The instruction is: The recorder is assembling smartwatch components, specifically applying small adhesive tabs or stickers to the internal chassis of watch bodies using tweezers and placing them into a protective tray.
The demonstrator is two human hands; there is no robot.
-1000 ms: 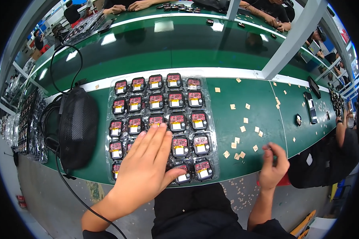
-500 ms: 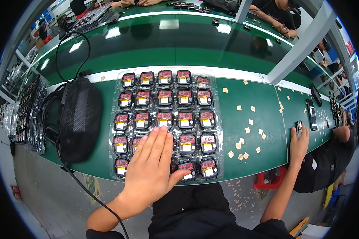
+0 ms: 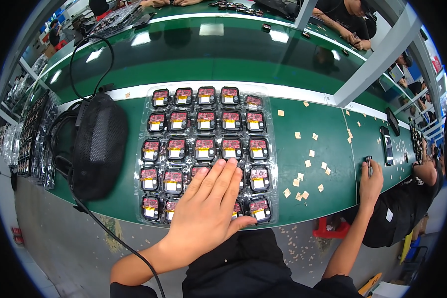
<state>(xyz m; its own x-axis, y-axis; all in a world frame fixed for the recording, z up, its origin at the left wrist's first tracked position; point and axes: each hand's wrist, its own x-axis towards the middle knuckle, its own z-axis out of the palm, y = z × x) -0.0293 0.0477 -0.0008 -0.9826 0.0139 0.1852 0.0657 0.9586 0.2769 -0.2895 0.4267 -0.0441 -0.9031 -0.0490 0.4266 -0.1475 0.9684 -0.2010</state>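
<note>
A clear plastic tray [image 3: 273,149] lies in front of me, filled with rows of black square watch-like modules [image 3: 204,120]. Each shows a red circuit board, a yellow strip and a white patch. My left hand [image 3: 203,213] is stretched flat, fingers together and thumb out, over the lower middle modules, hiding several. Whether it presses on them I cannot tell. Off to the right, my right hand [image 3: 371,181] pinches a small dark piece with a shiny edge [image 3: 368,161] above the bench; its exact kind is unclear.
Small beige squares [image 3: 308,163] lie scattered over the green bench [image 3: 328,198] right of the tray. A black mesh pouch [image 3: 102,149] with a cable stands at the left. A phone-like device [image 3: 387,146] lies beyond my right hand. A co-worker [image 3: 402,213] sits at the right.
My left hand has slid rightward across the tray, uncovering modules on its left and covering others. My right hand keeps its place, the small piece now turned more edge-on.
</note>
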